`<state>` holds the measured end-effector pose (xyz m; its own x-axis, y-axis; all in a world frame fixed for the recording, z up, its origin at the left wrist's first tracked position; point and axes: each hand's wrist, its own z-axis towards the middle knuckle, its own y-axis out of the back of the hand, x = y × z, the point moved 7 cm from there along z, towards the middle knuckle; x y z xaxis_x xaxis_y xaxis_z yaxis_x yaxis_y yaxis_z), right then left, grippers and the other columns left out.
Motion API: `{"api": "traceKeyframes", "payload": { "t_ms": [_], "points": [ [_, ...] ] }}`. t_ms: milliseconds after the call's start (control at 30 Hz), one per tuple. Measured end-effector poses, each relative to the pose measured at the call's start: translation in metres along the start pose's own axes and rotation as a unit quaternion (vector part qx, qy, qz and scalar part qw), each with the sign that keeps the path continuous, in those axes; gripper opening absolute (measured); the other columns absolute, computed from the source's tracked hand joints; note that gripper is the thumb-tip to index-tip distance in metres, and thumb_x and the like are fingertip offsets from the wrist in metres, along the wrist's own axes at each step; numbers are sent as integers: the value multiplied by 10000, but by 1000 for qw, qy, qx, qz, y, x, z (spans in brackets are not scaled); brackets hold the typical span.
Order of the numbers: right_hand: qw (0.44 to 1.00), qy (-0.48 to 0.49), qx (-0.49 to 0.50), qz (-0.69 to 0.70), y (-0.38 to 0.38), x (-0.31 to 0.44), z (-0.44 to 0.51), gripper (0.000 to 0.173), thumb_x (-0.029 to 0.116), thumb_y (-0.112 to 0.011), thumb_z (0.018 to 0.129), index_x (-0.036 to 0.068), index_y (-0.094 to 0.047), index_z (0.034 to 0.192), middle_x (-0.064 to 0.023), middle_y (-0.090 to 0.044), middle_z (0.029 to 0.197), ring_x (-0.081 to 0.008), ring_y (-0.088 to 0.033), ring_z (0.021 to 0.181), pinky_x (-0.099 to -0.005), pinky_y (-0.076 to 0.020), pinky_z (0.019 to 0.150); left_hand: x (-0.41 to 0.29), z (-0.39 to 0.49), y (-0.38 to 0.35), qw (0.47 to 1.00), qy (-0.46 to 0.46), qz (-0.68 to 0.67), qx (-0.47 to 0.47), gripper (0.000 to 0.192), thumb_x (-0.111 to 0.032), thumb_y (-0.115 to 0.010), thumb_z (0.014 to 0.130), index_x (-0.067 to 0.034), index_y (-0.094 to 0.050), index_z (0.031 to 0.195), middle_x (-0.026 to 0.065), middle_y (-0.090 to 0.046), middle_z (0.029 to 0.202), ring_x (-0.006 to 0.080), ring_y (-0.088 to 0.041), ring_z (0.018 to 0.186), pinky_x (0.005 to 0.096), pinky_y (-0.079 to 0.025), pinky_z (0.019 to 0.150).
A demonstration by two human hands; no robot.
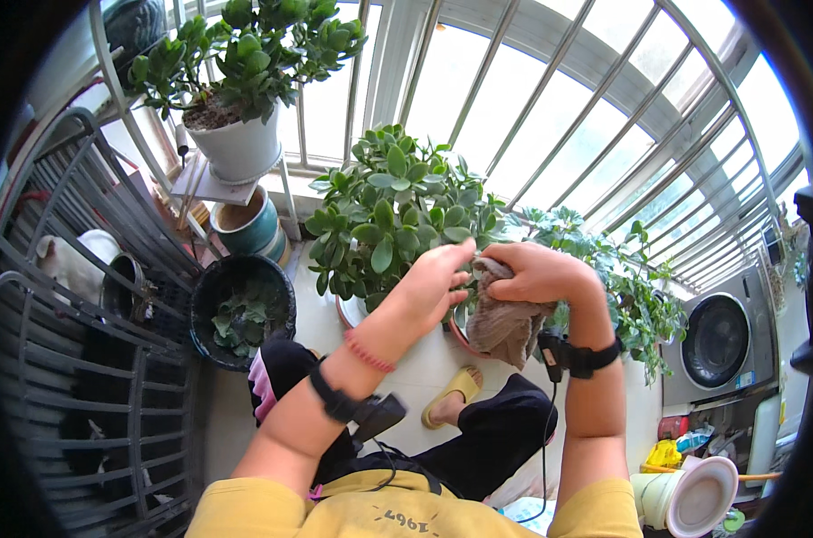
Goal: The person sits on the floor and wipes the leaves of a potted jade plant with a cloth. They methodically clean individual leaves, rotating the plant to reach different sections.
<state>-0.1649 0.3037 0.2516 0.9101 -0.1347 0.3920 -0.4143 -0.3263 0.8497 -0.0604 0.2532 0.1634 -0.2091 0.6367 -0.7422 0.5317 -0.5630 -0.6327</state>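
In the middle stands a bushy jade plant (399,208) with thick rounded leaves, its pot mostly hidden by foliage and my arm. My left hand (440,282) is at the plant's right side, fingers spread and nothing seen in it; whether it touches a leaf I cannot tell. My right hand (534,272) grips a crumpled brown cloth (510,323), which hangs down over a reddish pot rim (463,336). Behind and right of that hand are leafy green plants (628,289).
At left, a black tub (241,309) holds loose leaves, beside a metal rack (103,323). Another jade plant in a white pot (235,148) stands on a small board above a teal pot (245,222). Metal window bars (547,74) run behind. A washing machine (716,336) and buckets (682,494) stand right.
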Motion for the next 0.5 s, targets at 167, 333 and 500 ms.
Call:
{"api": "traceKeyframes", "payload": {
  "t_ms": [167,333,500],
  "points": [
    [989,44,-59,-126,52,38,4,662,140,-674,741,164,-610,1399,-150,-711,1034,-311,-685,933,-405,-537,843,-108,-40,55,924,-331,191,-30,238,-208,-600,1025,1,-668,1117,56,-702,1051,116,-642,933,267,-516,827],
    [953,14,3,-303,51,57,69,664,128,-683,764,335,-618,1392,-108,-668,892,-290,-671,881,-410,-540,786,-133,13,105,869,-328,346,-132,411,-381,-558,1043,-1,-591,1196,139,-701,1030,208,-666,904,337,-522,827],
    [934,-29,45,-352,48,55,103,659,158,-688,775,369,-609,1394,-78,-680,933,-278,-677,910,-400,-548,788,-116,23,104,784,-317,514,-146,622,-545,-418,1059,11,-489,1329,169,-661,1115,321,-579,1116,409,-430,1014]
  ]
}}
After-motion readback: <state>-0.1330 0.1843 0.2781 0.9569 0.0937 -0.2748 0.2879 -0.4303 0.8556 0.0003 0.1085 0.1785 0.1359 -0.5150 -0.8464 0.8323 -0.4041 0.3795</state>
